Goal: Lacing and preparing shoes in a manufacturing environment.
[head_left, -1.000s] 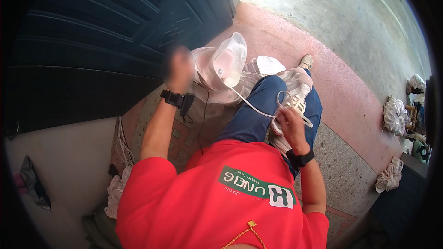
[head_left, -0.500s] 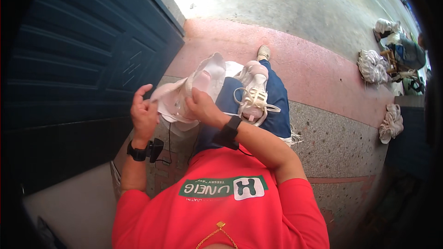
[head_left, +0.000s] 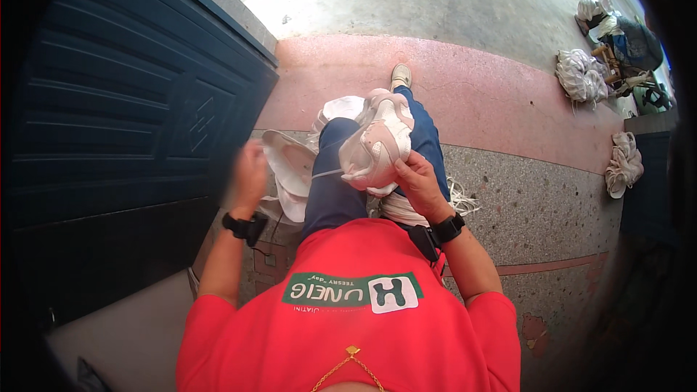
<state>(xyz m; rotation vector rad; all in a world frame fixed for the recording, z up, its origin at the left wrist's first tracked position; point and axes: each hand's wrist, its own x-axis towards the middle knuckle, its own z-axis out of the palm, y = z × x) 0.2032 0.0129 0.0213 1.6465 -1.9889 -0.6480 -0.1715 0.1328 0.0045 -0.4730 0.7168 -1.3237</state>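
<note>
A white and pale pink shoe upper [head_left: 381,141] is above my thighs, and my right hand [head_left: 423,187] pinches its near right edge between thumb and fingers. From its left side a thin pale lace [head_left: 328,173] runs across my left thigh; its far end is hard to follow. My left hand [head_left: 250,174] is smeared by motion, beside a bundle of white uppers [head_left: 290,160] left of my left knee. Whether it holds anything is hidden by the blur. Another white piece [head_left: 341,109] shows beyond that knee. Loose white laces [head_left: 461,197] hang by my right thigh.
A dark blue door [head_left: 131,123] stands close on my left. At the right lie a bundle of pale uppers [head_left: 623,165] and a larger white bundle [head_left: 581,76], near a wooden stool [head_left: 606,62]. My outstretched shoe [head_left: 401,74] rests on the pink floor strip [head_left: 472,80].
My right hand has moved right, from the left-hand bundle to an upper over my lap. The loosely tied laces seen there before are out of sight. My left hand has shifted slightly right.
</note>
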